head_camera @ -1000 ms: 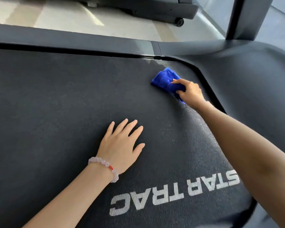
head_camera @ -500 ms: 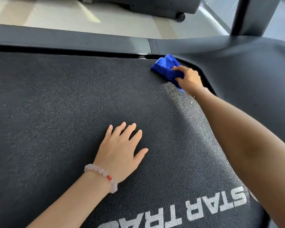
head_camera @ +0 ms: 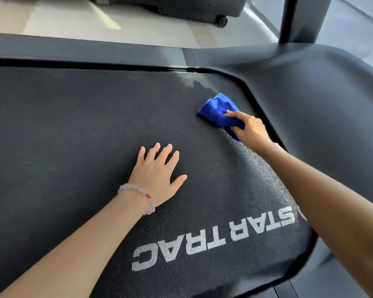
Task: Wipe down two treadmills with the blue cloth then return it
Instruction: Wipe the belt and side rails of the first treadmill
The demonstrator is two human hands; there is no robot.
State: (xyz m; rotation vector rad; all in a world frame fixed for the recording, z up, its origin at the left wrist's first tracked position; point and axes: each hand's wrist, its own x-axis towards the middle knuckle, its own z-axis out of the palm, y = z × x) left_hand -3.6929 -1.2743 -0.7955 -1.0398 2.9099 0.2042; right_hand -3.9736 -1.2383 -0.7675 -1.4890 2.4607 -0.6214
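Note:
A black treadmill belt (head_camera: 73, 130) with white "STAR TRAC" lettering fills most of the view. My right hand (head_camera: 249, 131) grips a bunched blue cloth (head_camera: 218, 111) and presses it on the belt near the far right corner. A damp streak shows on the belt just beyond the cloth. My left hand (head_camera: 156, 173), with a pale bead bracelet on the wrist, rests flat on the belt with fingers spread, a little left of the cloth.
A dark side rail (head_camera: 84, 51) runs along the far edge of the belt. The grey motor cover (head_camera: 321, 100) curves round on the right, with an upright post (head_camera: 299, 18) rising from it. Another machine's wheeled base (head_camera: 181, 7) stands on the pale floor beyond.
My right hand first pushed the cloth out to the far corner by the rail, then pulled it back toward me along the belt's right edge. My left hand stayed planted.

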